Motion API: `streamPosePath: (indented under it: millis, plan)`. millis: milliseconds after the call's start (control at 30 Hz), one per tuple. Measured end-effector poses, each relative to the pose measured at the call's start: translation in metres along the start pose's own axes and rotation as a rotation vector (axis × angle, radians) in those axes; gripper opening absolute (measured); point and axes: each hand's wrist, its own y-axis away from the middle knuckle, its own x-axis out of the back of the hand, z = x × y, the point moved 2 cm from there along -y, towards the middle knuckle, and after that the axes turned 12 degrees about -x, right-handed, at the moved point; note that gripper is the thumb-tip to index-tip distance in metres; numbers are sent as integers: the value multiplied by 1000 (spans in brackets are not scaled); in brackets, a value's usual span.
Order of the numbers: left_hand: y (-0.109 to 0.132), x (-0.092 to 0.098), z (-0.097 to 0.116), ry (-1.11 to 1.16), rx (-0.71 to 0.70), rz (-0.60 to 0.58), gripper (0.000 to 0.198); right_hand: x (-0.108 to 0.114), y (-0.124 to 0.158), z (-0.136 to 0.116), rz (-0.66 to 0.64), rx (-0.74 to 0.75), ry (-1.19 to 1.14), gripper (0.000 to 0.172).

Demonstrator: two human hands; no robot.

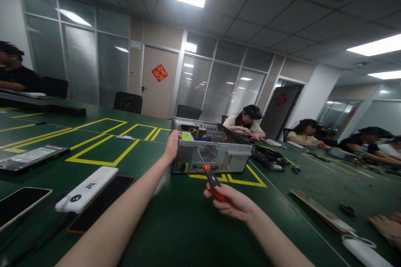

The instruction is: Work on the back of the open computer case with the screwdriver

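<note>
An opened computer case [216, 154] lies on the green table, its perforated metal back panel facing me. Wires and inner parts show through the open top, and a yellow-green label [187, 136] is near its left corner. My left hand [172, 147] grips the case at that left edge. A screwdriver [214, 181] with a red and black handle is held in my right hand [230, 200]. Its shaft points up and left, the tip at or close to the back panel; contact is not clear.
On the left are a white power bank [90, 187], phones [21, 204] and a hard drive [33, 156]. Dark parts [272, 158] lie right of the case. A phone [322, 208] and a white device [365, 250] are at right. Several people sit around the table.
</note>
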Motion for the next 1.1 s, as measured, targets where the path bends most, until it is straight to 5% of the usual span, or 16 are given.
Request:
streamPosePath:
  millis: [333,567,1100]
  plan:
    - [2,0,2,7,29,2,35,-3,1,-3,-34,-47,15,39]
    - [2,-3,-3,43,28,32,35,-4,4,-4,-82,-72,6,60]
    - [3,-3,-6,27,40,32,37,1,1,0,31,45,-20,36]
